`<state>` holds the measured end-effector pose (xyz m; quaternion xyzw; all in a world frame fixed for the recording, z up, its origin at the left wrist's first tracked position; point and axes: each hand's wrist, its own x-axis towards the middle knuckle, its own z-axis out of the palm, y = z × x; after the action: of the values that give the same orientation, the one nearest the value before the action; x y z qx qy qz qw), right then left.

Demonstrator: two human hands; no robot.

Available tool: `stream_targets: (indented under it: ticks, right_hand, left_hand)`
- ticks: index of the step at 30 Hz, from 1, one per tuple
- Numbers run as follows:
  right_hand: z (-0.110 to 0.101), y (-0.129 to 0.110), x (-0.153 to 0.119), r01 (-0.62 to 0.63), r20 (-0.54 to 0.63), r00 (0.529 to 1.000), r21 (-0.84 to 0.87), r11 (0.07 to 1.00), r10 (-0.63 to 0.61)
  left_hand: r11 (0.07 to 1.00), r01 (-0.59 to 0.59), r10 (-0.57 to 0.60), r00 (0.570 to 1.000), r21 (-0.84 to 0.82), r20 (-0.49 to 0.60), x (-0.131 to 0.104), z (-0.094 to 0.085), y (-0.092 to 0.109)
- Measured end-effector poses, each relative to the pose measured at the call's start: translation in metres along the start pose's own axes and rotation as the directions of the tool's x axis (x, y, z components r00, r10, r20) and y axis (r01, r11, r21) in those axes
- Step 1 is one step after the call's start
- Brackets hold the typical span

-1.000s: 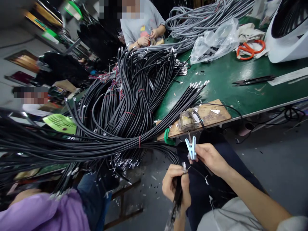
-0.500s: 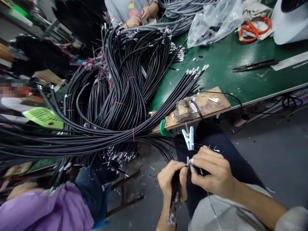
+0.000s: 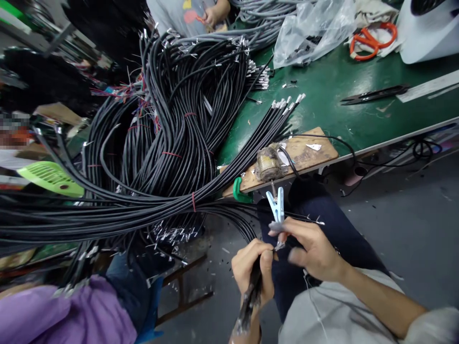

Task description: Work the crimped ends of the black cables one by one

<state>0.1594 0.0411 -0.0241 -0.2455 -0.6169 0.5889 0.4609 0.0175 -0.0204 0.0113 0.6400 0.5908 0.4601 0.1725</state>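
My left hand (image 3: 253, 270) is wrapped round a bunch of black cables (image 3: 247, 306), and a silvery cable end (image 3: 279, 245) sticks out past its thumb. My right hand (image 3: 311, 248) is just to the right, its thumb apart from the fingers and blurred; something grey covers its fingertips, and nothing is seen held. Right above those fingertips hangs a light blue clothespin (image 3: 276, 204), on the shaft of a small motor (image 3: 268, 163) fixed to a wooden board (image 3: 322, 143) at the table edge.
A large pile of black cables (image 3: 186, 114) covers the left of the green table (image 3: 315, 100). Orange-handled scissors (image 3: 373, 42), a plastic bag (image 3: 313, 28) and dark pliers (image 3: 375, 94) lie to the right. A green clamp (image 3: 241, 190) grips the board. Two people sit nearby, one in purple (image 3: 68, 310).
My right hand's thumb and fingers have parted, and its fingertips have moved up and left, off the cable end, towards the clothespin. My left hand still holds the cables. The whole view has shifted slightly.
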Motion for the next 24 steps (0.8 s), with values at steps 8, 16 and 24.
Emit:
stream_targets:
  ticks: [8, 16, 24]
  right_hand:
    - [-0.008, -0.003, 0.002, -0.252, 0.177, 0.963, 0.306, 0.918, 0.205]
    - [-0.020, 0.007, 0.039, -0.517, 0.187, 0.851, 0.461, 0.722, 0.490]
    - [-0.009, -0.003, 0.071, -0.395, 0.131, 0.899, 0.653, 0.646, 0.417]
  left_hand:
    - [0.997, -0.055, 0.067, 0.961, -0.053, 0.267, 0.016, -0.009, -0.001]
    - [0.987, -0.010, 0.016, 0.999, -0.159, 0.034, 0.015, 0.012, -0.004]
    - [0.951, -0.009, -0.005, 0.999, -0.308, -0.045, 0.023, 0.013, -0.009]
